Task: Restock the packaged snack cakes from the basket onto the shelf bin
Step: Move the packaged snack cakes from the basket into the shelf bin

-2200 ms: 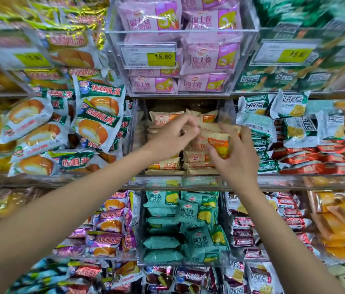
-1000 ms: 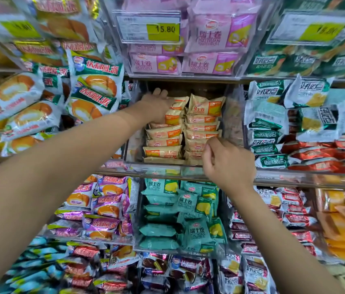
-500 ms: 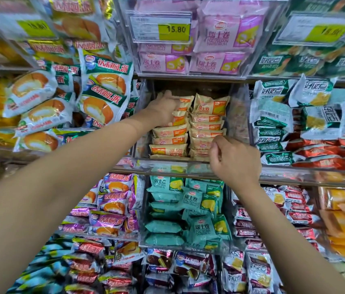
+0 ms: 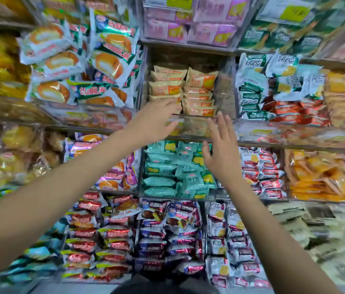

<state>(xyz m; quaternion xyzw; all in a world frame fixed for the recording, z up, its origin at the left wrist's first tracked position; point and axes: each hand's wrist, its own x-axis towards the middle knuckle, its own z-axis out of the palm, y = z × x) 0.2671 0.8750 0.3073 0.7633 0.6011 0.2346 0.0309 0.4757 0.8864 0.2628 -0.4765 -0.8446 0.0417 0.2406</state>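
Note:
Tan and orange packaged snack cakes (image 4: 185, 90) lie stacked in two columns inside a clear shelf bin (image 4: 195, 118) at the middle of the shelving. My left hand (image 4: 154, 122) hovers in front of the bin's front wall, fingers relaxed and holding nothing. My right hand (image 4: 220, 149) is just below and in front of the bin, fingers spread and straight, also holding nothing. The basket is not in view.
Neighbouring bins flank the tan cakes: white and green cream-cake packs (image 4: 108, 60) to the left, green and red packs (image 4: 273, 92) to the right. Pink packs (image 4: 190, 28) sit above, teal packs (image 4: 178, 170) directly below.
Both hands have left the snack cake stacks and drawn back and down, out of the bin. The view has tilted downward, showing more lower shelves.

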